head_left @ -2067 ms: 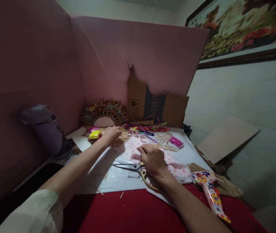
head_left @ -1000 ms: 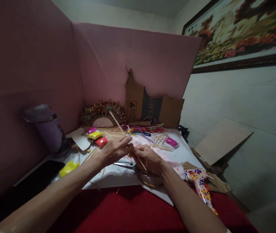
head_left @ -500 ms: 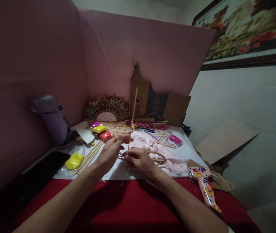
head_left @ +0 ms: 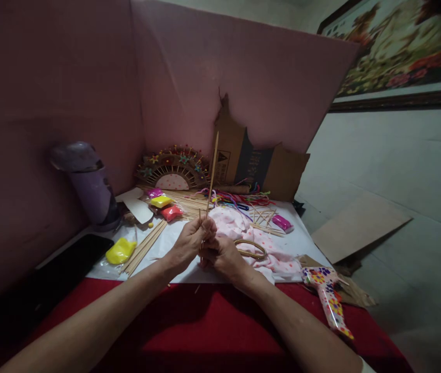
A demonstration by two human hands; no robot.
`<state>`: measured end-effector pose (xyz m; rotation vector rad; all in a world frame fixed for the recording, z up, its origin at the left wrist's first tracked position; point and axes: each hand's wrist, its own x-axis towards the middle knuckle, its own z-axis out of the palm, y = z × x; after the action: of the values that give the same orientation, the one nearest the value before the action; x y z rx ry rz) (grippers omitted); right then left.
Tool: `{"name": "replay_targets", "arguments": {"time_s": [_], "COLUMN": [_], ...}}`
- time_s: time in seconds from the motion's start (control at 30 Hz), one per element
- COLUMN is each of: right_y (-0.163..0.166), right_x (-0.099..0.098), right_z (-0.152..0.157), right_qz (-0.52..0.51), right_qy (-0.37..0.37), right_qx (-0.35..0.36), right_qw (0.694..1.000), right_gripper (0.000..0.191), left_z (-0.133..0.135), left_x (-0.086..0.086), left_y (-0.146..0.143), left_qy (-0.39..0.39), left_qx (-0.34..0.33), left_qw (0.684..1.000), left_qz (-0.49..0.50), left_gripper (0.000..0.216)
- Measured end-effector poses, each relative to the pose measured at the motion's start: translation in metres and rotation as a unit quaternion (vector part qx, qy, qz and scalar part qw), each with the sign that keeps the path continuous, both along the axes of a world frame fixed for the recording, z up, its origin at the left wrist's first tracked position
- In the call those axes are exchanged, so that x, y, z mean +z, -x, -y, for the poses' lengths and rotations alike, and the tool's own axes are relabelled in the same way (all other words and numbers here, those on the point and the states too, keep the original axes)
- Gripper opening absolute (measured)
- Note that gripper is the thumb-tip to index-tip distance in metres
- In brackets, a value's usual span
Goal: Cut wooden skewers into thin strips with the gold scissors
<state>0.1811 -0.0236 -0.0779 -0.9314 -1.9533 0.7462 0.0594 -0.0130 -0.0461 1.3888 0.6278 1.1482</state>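
Observation:
Both of my hands are together over the front of the white work surface. A thin wooden stick [head_left: 213, 171] rises nearly upright from them, its pointed tip up. My left hand [head_left: 193, 239] is closed around the stick, with a shorter stick end showing beside the thumb. Pressed against it from the right and slightly lower, my right hand [head_left: 223, 257] has its fingers pinched at the stick's lower part; the fingers hide the exact grip. Just behind the right hand, a gold-coloured loop [head_left: 252, 249] like a scissors handle rests on pink dotted cloth [head_left: 273, 249].
Wooden sticks [head_left: 145, 247], clay packets [head_left: 121, 251] and a dark phone-like slab [head_left: 75, 254] lie left. A decorated fan [head_left: 172, 168] and torn cardboard [head_left: 270, 168] stand behind. A purple bottle [head_left: 92, 194] is at left, a flowered glue gun [head_left: 331, 298] at right.
My left hand has closed in toward the right hand and now wraps the stick, where its fingers were extended before. The view has shifted slightly.

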Motion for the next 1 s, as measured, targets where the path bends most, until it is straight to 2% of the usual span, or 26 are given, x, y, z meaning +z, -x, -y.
{"name": "replay_targets", "arguments": {"time_s": [0.13, 0.27, 0.53, 0.8, 1.0], "right_y": [-0.002, -0.002, -0.001, -0.001, 0.0], "right_x": [0.0, 0.004, 0.005, 0.002, 0.001], "right_z": [-0.001, 0.002, 0.006, 0.005, 0.007], "right_qz": [0.059, 0.083, 0.099, 0.097, 0.095], "right_qy": [-0.026, -0.04, -0.063, -0.048, -0.069], "right_qx": [-0.034, -0.045, -0.035, -0.045, -0.045], "right_qw": [0.997, 0.995, 0.992, 0.993, 0.992], "right_gripper": [0.017, 0.019, 0.017, 0.014, 0.014], "left_z": [0.003, 0.004, 0.004, 0.005, 0.004], "left_x": [0.0, 0.001, -0.002, 0.0, -0.005], "left_y": [0.006, 0.011, 0.014, 0.017, 0.016], "left_qy": [-0.085, -0.178, -0.25, -0.23, -0.217], "left_qx": [0.06, 0.165, 0.17, 0.178, 0.177], "left_qw": [0.994, 0.961, 0.929, 0.938, 0.946], "left_qz": [-0.047, -0.135, -0.213, -0.188, -0.165], "left_gripper": [0.025, 0.016, 0.015, 0.015, 0.012]}}
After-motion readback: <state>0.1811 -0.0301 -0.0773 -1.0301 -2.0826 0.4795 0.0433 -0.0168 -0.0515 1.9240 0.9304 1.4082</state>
